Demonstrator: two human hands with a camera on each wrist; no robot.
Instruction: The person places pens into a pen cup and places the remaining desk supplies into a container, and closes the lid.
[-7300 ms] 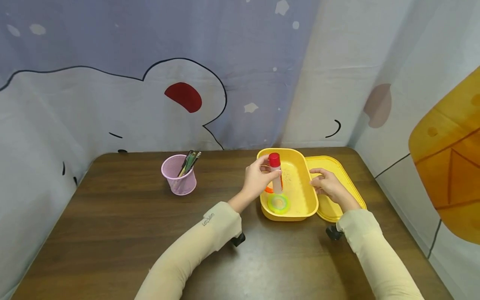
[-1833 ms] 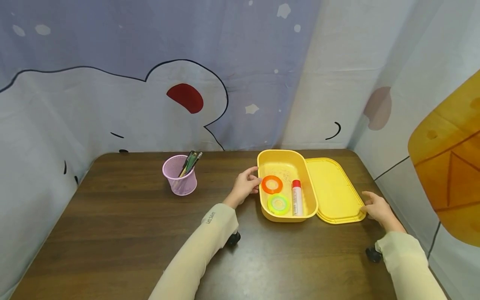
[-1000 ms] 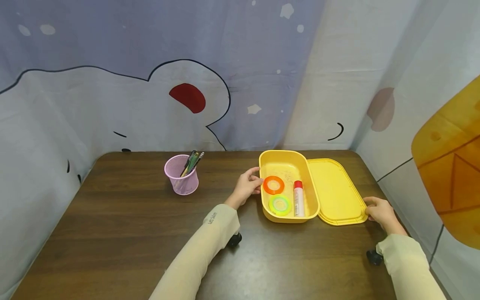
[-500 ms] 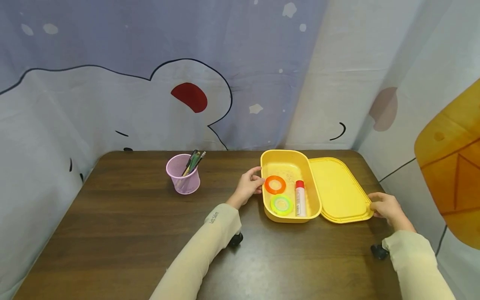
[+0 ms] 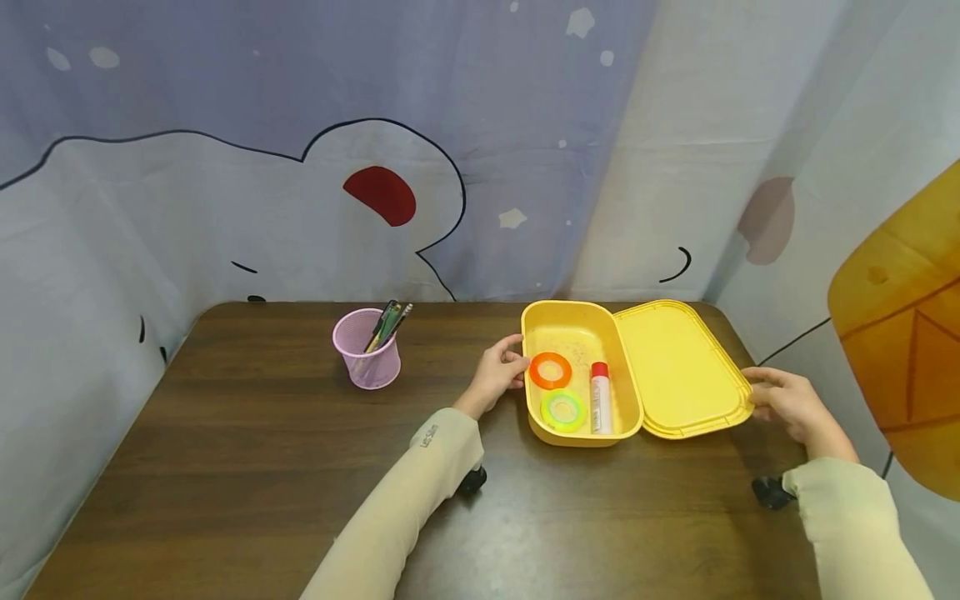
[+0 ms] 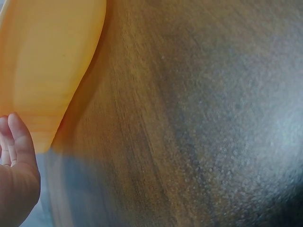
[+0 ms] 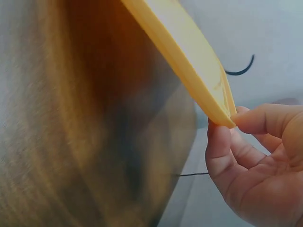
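Observation:
A yellow plastic box (image 5: 573, 310) stands uncovered near the table's back edge. Inside lie an orange tape roll (image 5: 561, 381), a yellow-green tape roll (image 5: 548, 417) and a glue stick (image 5: 601, 406) with a red cap. My left hand (image 5: 492, 374) touches the box's left side with relaxed fingers; in the left wrist view, the fingertips (image 6: 14, 124) rest against its outer wall. To the right, my right hand (image 5: 791, 403) pinches the near right corner of the yellow lid (image 5: 671, 358) between thumb and fingers. The right wrist view shows that lid (image 7: 189, 71) tilted, its gripped corner raised off the table.
A pink mesh pen cup (image 5: 367, 358) with several pens and pencils stands left of the box on the brown wooden table (image 5: 247, 458). A printed curtain (image 5: 525, 150) hangs behind the table and along its sides.
The glue stick, held by my left hand earlier, now lies in the box. My left hand moved to the box's side. My right hand took the lid's corner and lifted it, moving up and right.

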